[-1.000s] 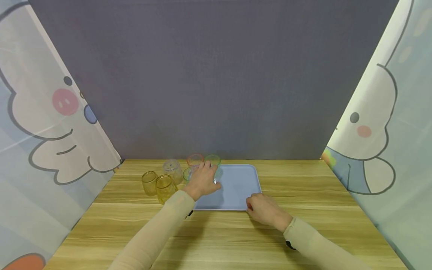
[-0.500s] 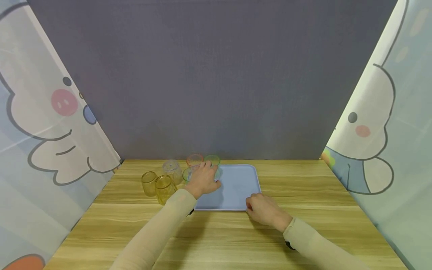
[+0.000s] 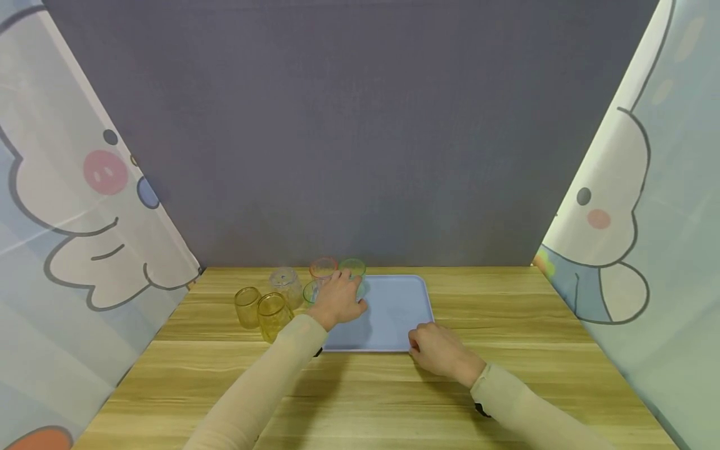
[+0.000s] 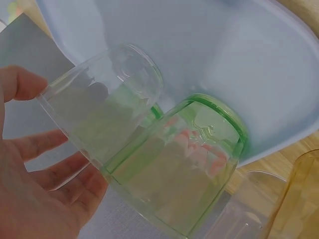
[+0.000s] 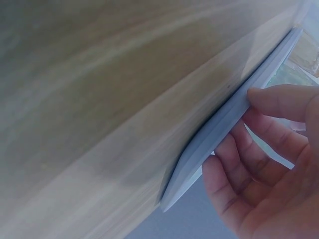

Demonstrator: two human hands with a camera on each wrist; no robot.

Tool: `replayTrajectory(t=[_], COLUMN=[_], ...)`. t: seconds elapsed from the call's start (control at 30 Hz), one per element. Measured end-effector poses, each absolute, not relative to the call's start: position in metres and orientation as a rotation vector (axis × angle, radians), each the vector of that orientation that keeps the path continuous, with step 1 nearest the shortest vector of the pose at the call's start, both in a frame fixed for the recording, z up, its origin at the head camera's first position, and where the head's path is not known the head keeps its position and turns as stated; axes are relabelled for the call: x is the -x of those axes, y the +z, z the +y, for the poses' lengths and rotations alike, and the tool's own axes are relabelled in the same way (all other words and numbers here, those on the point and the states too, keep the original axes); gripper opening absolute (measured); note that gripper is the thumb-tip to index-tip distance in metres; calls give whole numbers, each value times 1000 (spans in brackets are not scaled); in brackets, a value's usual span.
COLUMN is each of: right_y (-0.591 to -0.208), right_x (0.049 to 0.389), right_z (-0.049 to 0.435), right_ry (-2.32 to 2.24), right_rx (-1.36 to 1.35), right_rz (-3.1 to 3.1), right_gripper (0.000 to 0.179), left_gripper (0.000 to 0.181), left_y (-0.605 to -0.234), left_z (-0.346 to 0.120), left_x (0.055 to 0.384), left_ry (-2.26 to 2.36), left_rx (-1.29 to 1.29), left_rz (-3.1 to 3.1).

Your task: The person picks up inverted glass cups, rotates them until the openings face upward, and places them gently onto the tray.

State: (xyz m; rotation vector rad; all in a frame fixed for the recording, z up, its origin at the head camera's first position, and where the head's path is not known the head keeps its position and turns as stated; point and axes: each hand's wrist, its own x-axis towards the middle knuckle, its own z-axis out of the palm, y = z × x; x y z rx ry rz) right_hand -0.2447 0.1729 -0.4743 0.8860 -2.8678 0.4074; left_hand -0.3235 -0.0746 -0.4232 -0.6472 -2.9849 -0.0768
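My left hand [image 3: 337, 301] is over the left part of a pale blue tray [image 3: 399, 315]. In the left wrist view it grips a clear cup [image 4: 94, 102] between thumb and fingers, near the cup's rim. A green-tinted cup [image 4: 174, 169] stands right beside that cup. In the head view my left hand largely hides the clear cup. Behind the hand appear a red-rimmed cup [image 3: 323, 267] and a green-rimmed cup [image 3: 353, 266]. My right hand [image 3: 441, 351] is at the tray's near right corner, pinching its edge [image 5: 219, 127] between thumb and curled fingers.
Left of the tray, two amber cups [image 3: 274, 319] and a clear cup [image 3: 287, 287] stand on the wooden table [image 3: 360, 400]. Another green rim [image 3: 309, 292] shows by the left hand. A grey backdrop [image 3: 360, 137] rises behind the table, with patterned cloths at both sides.
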Motion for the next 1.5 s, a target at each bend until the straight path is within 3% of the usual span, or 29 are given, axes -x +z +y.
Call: replayTrajectory(t=[1.5], right_y=[-476], right_x=[244], right_z=[172], right_ry=[405], right_rx=[-862], right_rz=[-2874], right_gripper=[26], left_gripper=[52], left_y=[-425], left_z=[-80], left_x=[319], left_ry=[-96], left_rx=[677], left_rz=[-3001])
